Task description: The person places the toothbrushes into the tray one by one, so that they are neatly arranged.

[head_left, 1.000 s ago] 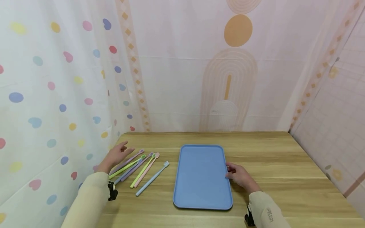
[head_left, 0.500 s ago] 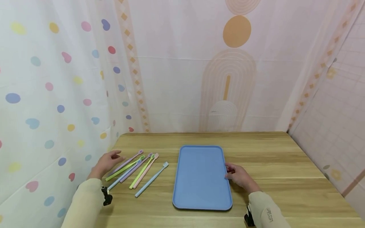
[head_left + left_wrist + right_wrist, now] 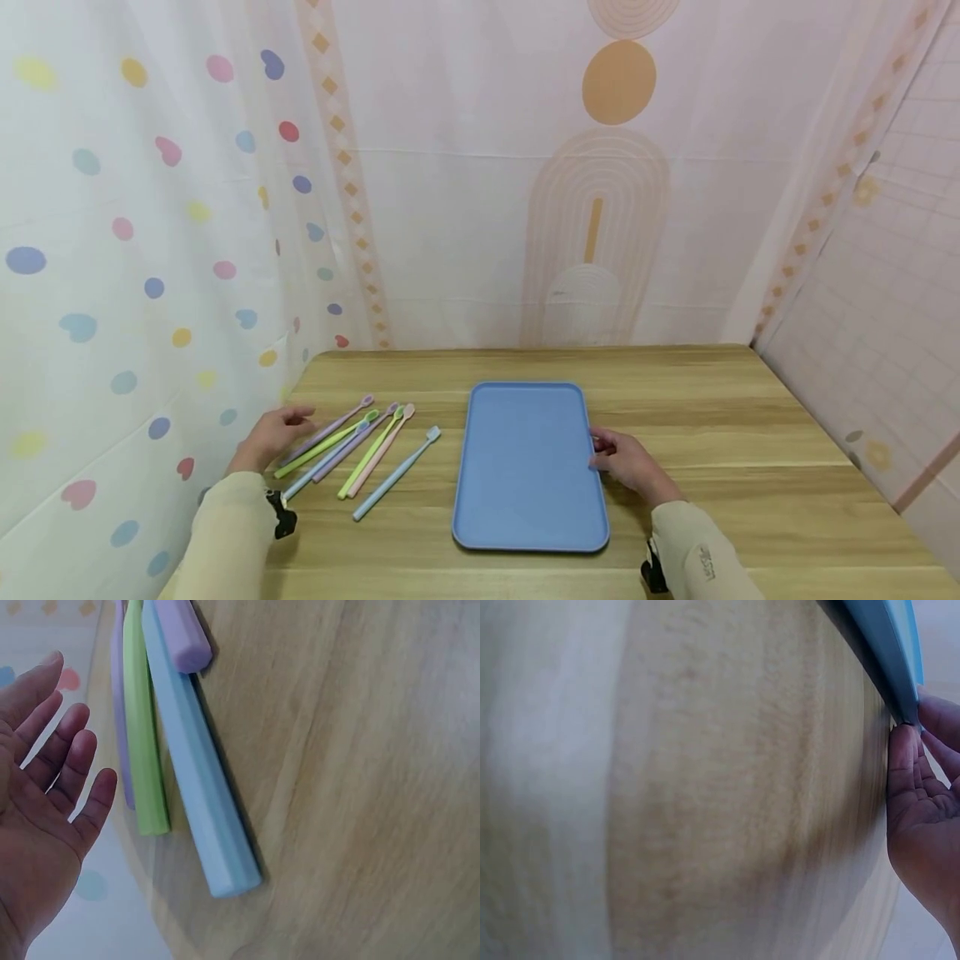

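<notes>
Several toothbrushes in purple, green, blue and pink lie fanned out on the left of the table; in the head view the rightmost, a blue toothbrush [image 3: 396, 475], lies apart from the others. My left hand [image 3: 273, 437] is at the left side of the group. In the left wrist view that hand [image 3: 45, 795] holds nothing, its fingers relaxed beside the green handle [image 3: 146, 765] and blue handle [image 3: 202, 795]. A blue tray [image 3: 531, 467] lies flat at mid-table. My right hand [image 3: 630, 465] pinches its right rim, fingertips at the tray edge [image 3: 889, 660] in the right wrist view.
The wooden table [image 3: 720, 500] reaches back to a patterned curtain [image 3: 465, 233]. Another curtain with coloured dots [image 3: 135, 292] hangs along the left side, and a checked one [image 3: 907, 292] along the right.
My left hand has drawn back to the left and down from above the toothbrushes, uncovering more of their handles. The right hand stays at the tray rim.
</notes>
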Demonstrator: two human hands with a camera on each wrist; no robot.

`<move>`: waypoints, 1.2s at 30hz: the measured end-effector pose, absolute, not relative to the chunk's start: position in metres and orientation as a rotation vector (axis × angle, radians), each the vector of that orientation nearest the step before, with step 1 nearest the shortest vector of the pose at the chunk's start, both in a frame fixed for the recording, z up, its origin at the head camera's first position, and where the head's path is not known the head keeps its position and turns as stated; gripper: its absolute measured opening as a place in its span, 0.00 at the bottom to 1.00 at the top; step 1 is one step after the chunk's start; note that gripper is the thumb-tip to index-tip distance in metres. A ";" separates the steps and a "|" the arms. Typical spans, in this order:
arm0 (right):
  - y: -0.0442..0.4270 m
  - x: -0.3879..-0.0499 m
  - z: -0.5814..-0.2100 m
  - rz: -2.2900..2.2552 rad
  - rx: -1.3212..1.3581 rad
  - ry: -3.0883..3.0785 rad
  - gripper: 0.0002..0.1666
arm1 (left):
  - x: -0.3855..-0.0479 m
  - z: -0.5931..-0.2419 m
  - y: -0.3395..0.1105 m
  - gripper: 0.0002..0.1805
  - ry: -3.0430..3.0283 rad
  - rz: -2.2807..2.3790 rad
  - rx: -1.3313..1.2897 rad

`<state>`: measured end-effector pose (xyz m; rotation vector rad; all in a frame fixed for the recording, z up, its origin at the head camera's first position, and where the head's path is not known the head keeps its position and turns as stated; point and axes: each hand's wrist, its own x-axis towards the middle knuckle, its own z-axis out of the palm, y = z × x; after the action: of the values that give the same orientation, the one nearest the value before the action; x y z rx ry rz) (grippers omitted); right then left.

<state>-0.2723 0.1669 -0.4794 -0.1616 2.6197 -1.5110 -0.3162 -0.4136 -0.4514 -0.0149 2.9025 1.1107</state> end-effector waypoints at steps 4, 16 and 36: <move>0.167 -0.272 -0.479 -1.528 -0.169 2.620 0.31 | -0.317 -0.454 -0.413 0.27 2.862 1.146 -0.043; 0.166 -0.273 -0.482 -1.549 -0.177 2.627 0.31 | -0.318 -0.459 -0.411 0.25 2.878 1.110 -0.010; 0.167 -0.272 -0.480 -1.570 -0.157 2.618 0.31 | -0.324 -0.471 -0.411 0.21 2.862 1.144 -0.082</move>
<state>-0.2718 0.1672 -0.4795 -0.1569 2.6177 -1.5698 -0.3242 -0.4112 -0.4707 -0.0823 2.8621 1.1444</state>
